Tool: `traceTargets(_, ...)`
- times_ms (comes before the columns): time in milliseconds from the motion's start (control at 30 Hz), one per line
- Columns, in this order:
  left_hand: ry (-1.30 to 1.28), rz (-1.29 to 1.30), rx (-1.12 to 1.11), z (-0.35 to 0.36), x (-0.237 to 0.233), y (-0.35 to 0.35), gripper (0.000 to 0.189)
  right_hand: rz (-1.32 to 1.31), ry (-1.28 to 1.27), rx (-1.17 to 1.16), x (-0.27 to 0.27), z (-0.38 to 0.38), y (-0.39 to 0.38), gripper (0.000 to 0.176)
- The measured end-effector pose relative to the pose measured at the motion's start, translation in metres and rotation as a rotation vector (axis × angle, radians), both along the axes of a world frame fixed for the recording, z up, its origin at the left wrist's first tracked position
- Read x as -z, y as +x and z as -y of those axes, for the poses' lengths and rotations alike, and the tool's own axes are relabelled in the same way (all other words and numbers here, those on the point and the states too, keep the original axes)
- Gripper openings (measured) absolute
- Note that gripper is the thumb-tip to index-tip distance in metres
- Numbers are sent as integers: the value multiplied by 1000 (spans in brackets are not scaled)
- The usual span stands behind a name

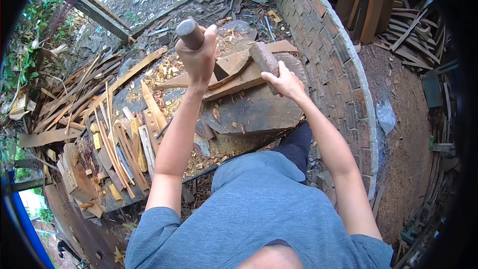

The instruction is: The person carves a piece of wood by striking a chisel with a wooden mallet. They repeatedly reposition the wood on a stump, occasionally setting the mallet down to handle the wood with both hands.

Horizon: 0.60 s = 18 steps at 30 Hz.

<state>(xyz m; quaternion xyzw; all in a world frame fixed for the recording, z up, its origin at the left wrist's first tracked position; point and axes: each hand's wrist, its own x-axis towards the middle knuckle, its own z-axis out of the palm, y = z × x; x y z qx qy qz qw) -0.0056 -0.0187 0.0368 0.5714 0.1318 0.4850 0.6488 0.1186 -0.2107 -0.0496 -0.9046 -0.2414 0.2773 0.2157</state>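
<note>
My left hand point(198, 60) is closed around the thick round handle of a chisel point(189, 34), its flat butt end facing up. The dark blade shows below the fist, close over a roughly shaped piece of wood point(244, 85). To the right, my right hand point(287, 83) grips the lower end of a stout squared wooden block point(264, 60), tilted above the same workpiece. That workpiece lies across a broad, dark wooden work surface point(259, 112) with a few chips on it.
Wood chips point(167, 72) and loose strips point(117, 147) lie on the left of the bench, with stacked offcuts point(77, 174) beyond. A curved brick wall point(331, 50) runs close along the right. Past it are a plastic bag point(386, 116) and piled boards point(413, 35).
</note>
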Motion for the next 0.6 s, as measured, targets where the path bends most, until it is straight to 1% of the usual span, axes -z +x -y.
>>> traceTargets(33, 26, -21, -1, -2, 2, 0, 16, 3, 1, -3, 1, 0, -1, 96)
traceTargets(100, 10, -3, 6, 1, 4, -1, 16, 24, 40, 21, 4, 1, -2, 102)
traceTargets(200, -1, -4, 36, 1, 14, -3, 15, 44, 41, 14, 5, 0, -2, 102)
traceTargets(300, -12, -5, -6, 2, 21, -3, 17, -2, -7, 0, -2, -1, -2, 102)
traceTargets(333, 43, -21, -29, 2, 23, -2, 16, -1, -7, 1, -1, -1, -3, 102)
traceTargets(367, 99, -36, -51, 2, 24, -2, 15, 11, 3, 14, -1, 0, -4, 100)
traceTargets(467, 111, -39, -67, 6, 26, -4, 14, 39, 15, 30, -1, 0, -6, 95)
traceTargets(533, 154, -35, -98, 6, 36, -3, 15, 53, 13, 29, -5, -1, -5, 93)
traceTargets(600, 169, -69, -153, 11, 46, -3, 16, -67, 91, 31, -16, -3, 0, 86)
